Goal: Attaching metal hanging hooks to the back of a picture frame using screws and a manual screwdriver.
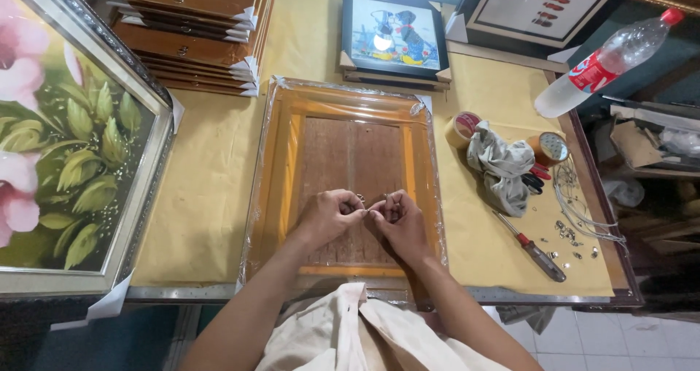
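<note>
Right now both hands meet over the middle of the plastic-wrapped wooden picture frame (343,116), which lies face down on the yellow paper-covered table (211,189) with its brown board back upward and its long axis running from six o'clock toward twelve. The left hand (327,216) and the right hand (398,221) touch knuckle to knuckle, fingers curled shut and pinching a small metal hanging fitting (360,197) between their tips; it is too small to tell its exact form. The fitting sits at the twelve o'clock side of the fingertips, just on the board back, and both hands are equally close to it.

The film over the frame is glossy and wrinkled at the corners; the board is dull and fibrous.

Out at three o'clock from the hands lies a red-handled screwdriver (531,246), its shaft slanting from ten to four o'clock, with scattered small metal screws and rings (569,238) just beside it. A crumpled grey rag (504,165) rests at two o'clock, between two rolls of brown tape (462,127). A clear plastic bottle with a red cap (605,61) lies tilted farther out. At nine o'clock stands a silver-framed painting of pink flowers (69,138), and at eleven o'clock a stack of brown frame backs (193,32). A small black-framed picture (394,39) sits at twelve o'clock.
</note>
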